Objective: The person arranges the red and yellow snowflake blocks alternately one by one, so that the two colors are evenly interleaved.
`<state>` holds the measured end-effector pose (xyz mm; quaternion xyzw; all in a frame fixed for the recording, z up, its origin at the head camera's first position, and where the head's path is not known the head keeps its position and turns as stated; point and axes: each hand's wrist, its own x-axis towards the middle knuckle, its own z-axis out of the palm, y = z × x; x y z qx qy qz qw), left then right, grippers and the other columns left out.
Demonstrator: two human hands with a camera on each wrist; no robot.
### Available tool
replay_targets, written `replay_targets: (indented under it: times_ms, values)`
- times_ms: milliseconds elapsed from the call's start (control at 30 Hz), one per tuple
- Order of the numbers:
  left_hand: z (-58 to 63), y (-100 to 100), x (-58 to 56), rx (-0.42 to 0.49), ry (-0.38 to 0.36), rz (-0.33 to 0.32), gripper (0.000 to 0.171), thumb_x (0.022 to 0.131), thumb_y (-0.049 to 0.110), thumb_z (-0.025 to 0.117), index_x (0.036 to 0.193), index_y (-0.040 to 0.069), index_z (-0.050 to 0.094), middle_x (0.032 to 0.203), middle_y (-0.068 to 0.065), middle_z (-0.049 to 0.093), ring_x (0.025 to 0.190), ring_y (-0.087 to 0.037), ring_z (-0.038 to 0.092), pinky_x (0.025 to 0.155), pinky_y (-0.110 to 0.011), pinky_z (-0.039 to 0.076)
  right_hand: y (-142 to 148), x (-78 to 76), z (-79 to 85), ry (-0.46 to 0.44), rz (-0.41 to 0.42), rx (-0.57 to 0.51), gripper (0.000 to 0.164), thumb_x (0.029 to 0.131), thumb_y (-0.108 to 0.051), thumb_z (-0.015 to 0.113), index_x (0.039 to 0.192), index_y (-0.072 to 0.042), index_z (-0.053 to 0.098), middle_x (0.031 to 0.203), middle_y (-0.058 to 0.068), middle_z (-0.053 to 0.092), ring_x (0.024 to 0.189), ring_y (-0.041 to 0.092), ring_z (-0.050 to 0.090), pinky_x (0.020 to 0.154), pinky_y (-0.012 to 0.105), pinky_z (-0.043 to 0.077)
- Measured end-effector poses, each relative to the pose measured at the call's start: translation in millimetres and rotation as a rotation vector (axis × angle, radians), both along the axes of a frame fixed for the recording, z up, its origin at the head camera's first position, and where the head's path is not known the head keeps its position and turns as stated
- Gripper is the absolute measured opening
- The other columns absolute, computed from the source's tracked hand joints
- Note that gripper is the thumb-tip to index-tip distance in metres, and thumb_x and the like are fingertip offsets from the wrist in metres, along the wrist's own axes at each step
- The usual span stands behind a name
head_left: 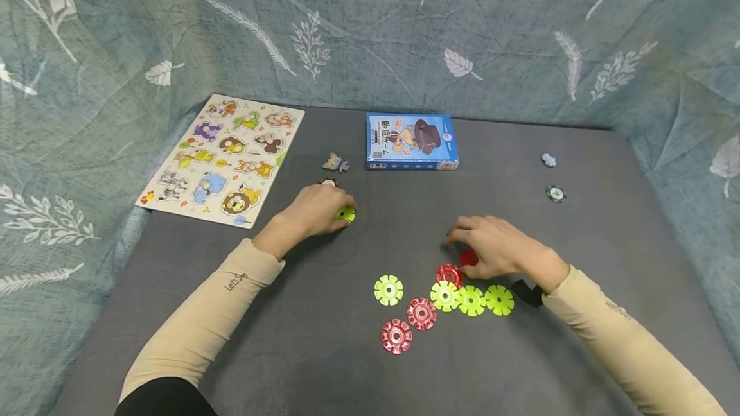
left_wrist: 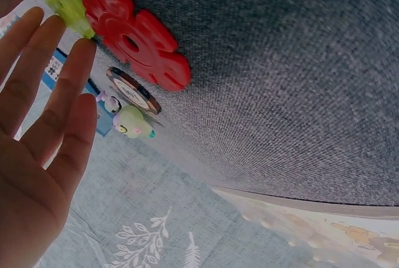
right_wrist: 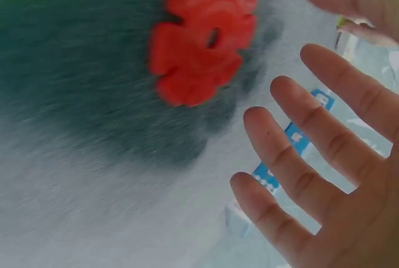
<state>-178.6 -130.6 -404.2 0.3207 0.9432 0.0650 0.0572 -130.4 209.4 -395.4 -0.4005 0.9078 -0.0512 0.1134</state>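
Observation:
My left hand is low over the table, with a green notched plastic disc at its thumb and fingertips. In the left wrist view, its fingers look fairly straight beside the green disc, and a red notched disc lies next to that. Spread, loosely extended fingers show on my right hand. From the head view, the right hand hovers over a red disc, partly hidden beneath it. A second red disc touches a row of green discs near the right wrist.
Nearer the front lie a single green disc and two red discs. An animal puzzle board is at left, a blue card box at the back. Small figures and a poker chip sit farther off.

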Motion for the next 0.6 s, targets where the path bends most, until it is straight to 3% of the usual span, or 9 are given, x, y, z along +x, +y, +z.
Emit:
replay_targets:
  times_ms: [167,333,600]
  values:
    - [0.6,1,0.4,0.001,-0.008,0.012,0.026,0.08,0.026,0.077,0.104,0.016,0.074,0.093,-0.002,0.074,0.073,-0.018,0.06,0.063,-0.04,0.052,15,10.4,-3.0,0.022,0.001,0.01,0.049,0.067,-0.033,0.08,0.112,-0.019,0.068,0.112,0.003,0.059,0.088,0.017,0.056,0.075,0.036,0.05]
    - [1.4,1,1.1,-0.013,-0.019,0.026,0.026,0.081,0.026,0.077,0.105,0.017,0.074,0.095,-0.002,0.074,0.075,-0.018,0.059,0.064,-0.039,0.051,19,11.5,-5.9,0.022,0.004,0.028,0.05,0.064,-0.032,0.081,0.11,-0.019,0.068,0.111,0.003,0.058,0.089,0.017,0.056,0.076,0.037,0.051]
    - [0.4,1,0.8,-0.017,-0.019,0.026,0.026,0.081,0.026,0.077,0.105,0.017,0.074,0.096,-0.003,0.074,0.078,-0.019,0.06,0.066,-0.039,0.051,10,6.7,-11.9,0.03,0.041,0.033,0.045,0.059,-0.027,0.078,0.1,-0.013,0.064,0.094,0.001,0.055,0.074,0.012,0.051,0.065,0.029,0.048]
